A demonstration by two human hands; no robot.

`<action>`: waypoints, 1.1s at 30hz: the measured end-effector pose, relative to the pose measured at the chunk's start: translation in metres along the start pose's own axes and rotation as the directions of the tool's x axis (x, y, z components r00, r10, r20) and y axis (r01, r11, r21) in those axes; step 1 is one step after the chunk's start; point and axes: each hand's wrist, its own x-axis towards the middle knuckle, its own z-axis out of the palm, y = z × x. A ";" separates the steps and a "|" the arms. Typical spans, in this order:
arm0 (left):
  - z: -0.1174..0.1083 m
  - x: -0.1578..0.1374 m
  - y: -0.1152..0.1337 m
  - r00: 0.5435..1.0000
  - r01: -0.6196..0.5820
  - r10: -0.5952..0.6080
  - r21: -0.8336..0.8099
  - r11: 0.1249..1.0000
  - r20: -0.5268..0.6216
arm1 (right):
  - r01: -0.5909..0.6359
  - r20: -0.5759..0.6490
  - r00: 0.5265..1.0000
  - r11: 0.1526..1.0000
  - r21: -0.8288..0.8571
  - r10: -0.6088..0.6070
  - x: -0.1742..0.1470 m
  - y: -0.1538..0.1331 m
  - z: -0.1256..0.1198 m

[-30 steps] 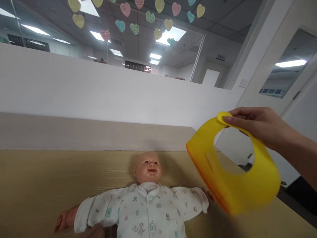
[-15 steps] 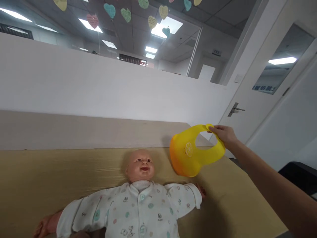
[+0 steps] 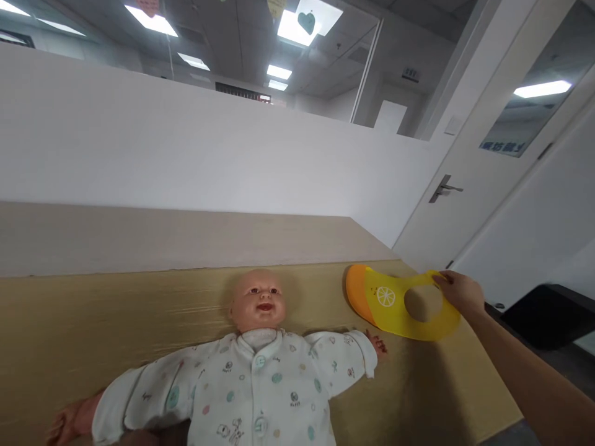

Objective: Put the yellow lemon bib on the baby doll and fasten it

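At the right, my right hand (image 3: 462,294) pinches the neck end of a yellow silicone baby bib (image 3: 395,316). The bib has an orange pocket and a white citrus-slice print. It lies low and nearly flat, its pocket end at or just above the tabletop, beside the doll's hand. A baby doll (image 3: 258,303) in a white printed top (image 3: 279,384) lies face up with arms spread. A dim skin-toned shape (image 3: 139,437) shows at the bottom edge under the doll's sleeve; it may be my left hand, its fingers hidden.
The doll lies on a light wooden table (image 3: 139,310) with a raised back panel (image 3: 186,241). Behind stand a white wall (image 3: 209,161) and a window. At the right are a door with a metal handle (image 3: 445,188) and a black object (image 3: 548,316), perhaps a chair.
My right hand has moved right and down with the bib. The bib has gone from hanging tilted above the table to lying flatter and lower. The doll has stayed in place while the view shifted slightly.
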 end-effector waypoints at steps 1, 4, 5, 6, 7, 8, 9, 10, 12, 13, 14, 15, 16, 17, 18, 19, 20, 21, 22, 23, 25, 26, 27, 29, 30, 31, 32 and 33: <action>0.003 -0.002 -0.005 1.000 0.003 -0.003 -0.006 1.000 0.003 | 0.003 0.017 1.000 0.999 -0.042 -0.002 -0.001 0.005 0.005; 0.015 -0.007 -0.027 0.998 0.054 -0.054 -0.033 0.998 -0.013 | -0.041 0.079 0.996 0.993 -0.110 0.049 -0.006 0.017 0.020; 0.018 -0.008 -0.034 0.996 0.083 -0.084 -0.047 0.995 -0.024 | -0.053 0.102 0.993 0.991 -0.125 0.066 -0.008 0.020 0.025; 0.022 -0.009 -0.040 0.993 0.114 -0.116 -0.062 0.992 -0.035 | -0.058 0.124 0.989 0.989 -0.136 0.075 -0.009 0.024 0.029; 0.025 -0.010 -0.046 0.989 0.141 -0.145 -0.075 0.987 -0.042 | -0.056 0.144 0.987 0.988 -0.145 0.077 -0.011 0.028 0.033; 0.026 -0.010 -0.049 0.985 0.164 -0.168 -0.080 0.983 -0.045 | -0.052 0.156 0.985 0.987 -0.150 0.075 -0.012 0.032 0.036; 0.027 -0.010 -0.051 0.983 0.177 -0.180 -0.072 0.982 -0.038 | -0.052 0.157 0.985 0.987 -0.152 0.076 -0.012 0.036 0.038; 0.027 -0.010 -0.050 0.983 0.180 -0.182 -0.051 0.982 -0.023 | -0.058 0.151 0.985 0.987 -0.149 0.080 -0.013 0.041 0.040; 0.025 -0.009 -0.047 0.988 0.152 -0.152 -0.005 0.988 0.022 | -0.099 0.117 0.987 0.988 -0.122 0.114 -0.015 0.049 0.042; 0.024 -0.009 -0.045 0.991 0.126 -0.127 0.004 0.992 0.040 | -0.124 0.099 0.986 0.988 -0.097 0.134 -0.017 0.053 0.042; 0.022 -0.009 -0.044 0.994 0.100 -0.100 -0.003 0.995 0.045 | -0.139 0.089 0.986 0.988 -0.065 0.144 -0.019 0.057 0.041; 0.021 -0.009 -0.043 0.996 0.079 -0.078 -0.026 0.997 0.037 | -0.137 0.088 0.986 0.990 -0.030 0.139 -0.023 0.060 0.041; 0.020 -0.009 -0.043 0.998 0.067 -0.066 -0.058 0.996 0.018 | -0.120 0.086 0.989 0.993 0.005 0.119 -0.027 0.063 0.041; 0.020 -0.009 -0.045 0.998 0.063 -0.063 -0.092 0.994 -0.003 | -0.097 0.081 0.992 0.995 0.037 0.094 -0.031 0.067 0.041; 0.021 -0.009 -0.047 0.997 0.068 -0.071 -0.122 0.990 -0.023 | -0.071 0.075 0.995 0.996 0.062 0.066 -0.034 0.070 0.041; 0.022 -0.009 -0.050 0.996 0.079 -0.085 -0.144 0.986 -0.038 | -0.050 0.063 0.997 0.996 0.080 0.045 -0.038 0.073 0.042; 0.024 -0.009 -0.054 0.994 0.093 -0.102 -0.161 0.983 -0.045 | -0.036 0.043 0.999 0.995 0.091 0.032 -0.041 0.076 0.043; 0.026 -0.009 -0.057 0.991 0.110 -0.121 -0.174 0.979 -0.054 | -0.029 0.018 0.999 0.995 0.096 0.027 -0.043 0.080 0.044; 0.027 -0.009 -0.060 0.989 0.124 -0.137 -0.182 0.975 -0.061 | -0.025 -0.007 1.000 0.995 0.096 0.026 -0.045 0.083 0.045; 0.029 -0.009 -0.063 0.987 0.132 -0.146 -0.187 0.973 -0.063 | -0.022 -0.032 0.999 0.996 0.090 0.025 -0.047 0.086 0.046; 0.030 -0.010 -0.066 0.986 0.137 -0.151 -0.181 0.974 -0.065 | -0.015 -0.071 0.997 0.998 0.060 0.020 -0.052 0.090 0.047; 0.030 -0.011 -0.067 0.986 0.138 -0.152 -0.169 0.976 -0.073 | -0.011 -0.080 0.997 0.999 0.038 0.014 -0.055 0.092 0.048; 0.030 -0.011 -0.066 0.987 0.131 -0.143 -0.158 0.979 -0.072 | -0.009 -0.086 0.996 1.000 0.012 0.010 -0.059 0.093 0.048; 0.030 -0.010 -0.062 0.992 0.102 -0.113 -0.157 0.982 -0.063 | 0.013 -0.096 0.995 0.999 -0.045 -0.017 -0.068 0.092 0.048; 0.029 -0.009 -0.057 0.993 0.090 -0.101 -0.168 0.982 -0.058 | 0.033 -0.110 0.993 0.997 -0.075 -0.041 -0.073 0.090 0.049; 0.027 -0.007 -0.050 0.994 0.085 -0.096 -0.188 0.979 -0.053 | 0.065 -0.130 0.988 0.993 -0.103 -0.078 -0.078 0.087 0.049; 0.023 -0.005 -0.042 0.994 0.088 -0.100 -0.213 0.973 -0.047 | 0.112 -0.153 0.980 0.986 -0.125 -0.130 -0.084 0.083 0.050; 0.015 -0.005 -0.032 0.992 0.104 -0.118 -0.235 0.967 -0.049 | 0.173 -0.178 0.964 0.975 -0.139 -0.196 -0.090 0.079 0.051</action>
